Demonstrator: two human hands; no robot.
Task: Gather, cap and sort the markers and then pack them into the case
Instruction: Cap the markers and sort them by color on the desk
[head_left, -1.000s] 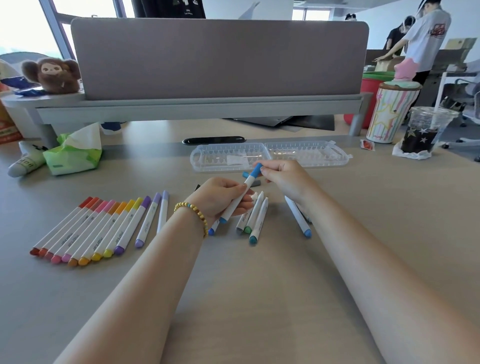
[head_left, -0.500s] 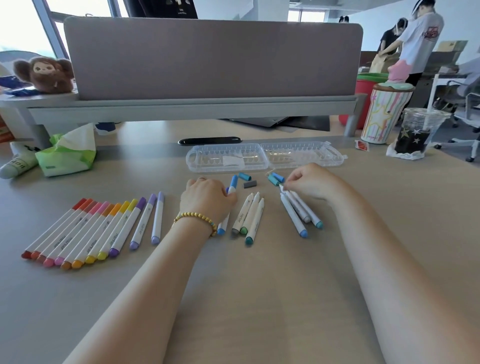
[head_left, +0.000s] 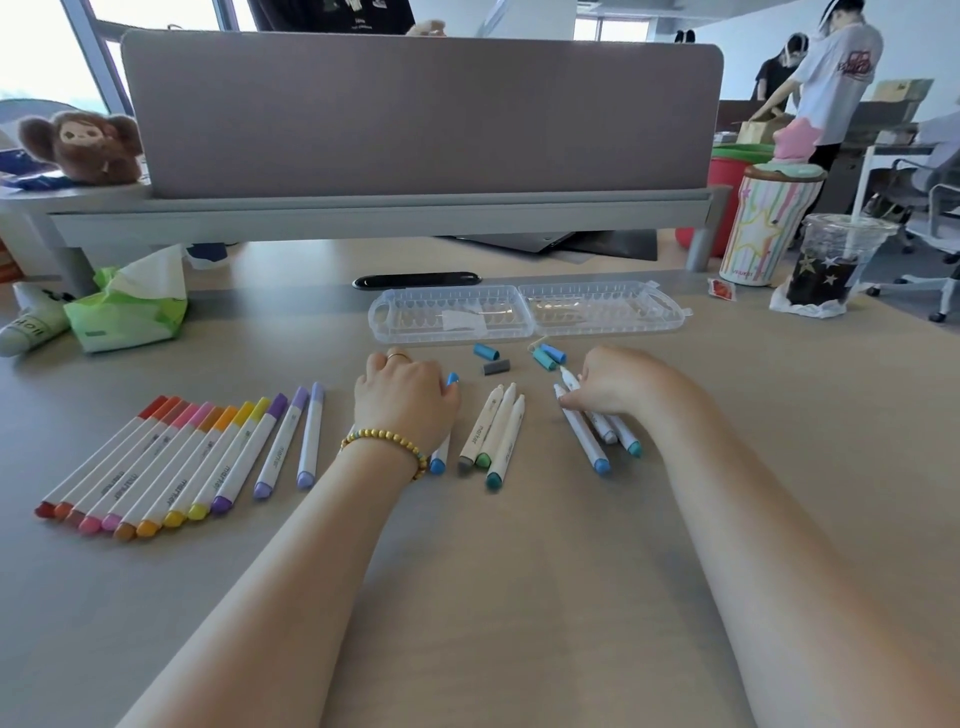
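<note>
A row of capped markers (head_left: 156, 457), red through purple, lies at the left of the desk. My left hand (head_left: 405, 400) rests palm-down, closed over a capped blue marker (head_left: 437, 464) that lies on the desk. Three uncapped markers (head_left: 493, 431) lie between my hands. My right hand (head_left: 618, 384) pinches the tip end of one of the uncapped markers (head_left: 587, 441) in the right-hand group. Loose caps lie behind them: blue (head_left: 485, 352), grey (head_left: 496, 368) and a teal-blue pair (head_left: 548, 356). The clear case (head_left: 524, 312) lies open and empty beyond the caps.
A green tissue pack (head_left: 130, 306) and a tube (head_left: 31, 327) sit at the far left. A black pen-like object (head_left: 415, 280) lies behind the case. A striped cup (head_left: 763, 223) and an iced drink (head_left: 831, 265) stand at the right. People stand in the background.
My left hand has lowered the capped blue marker from mid-air onto the desk. My right hand has left its cap and moved right onto the uncapped markers.
</note>
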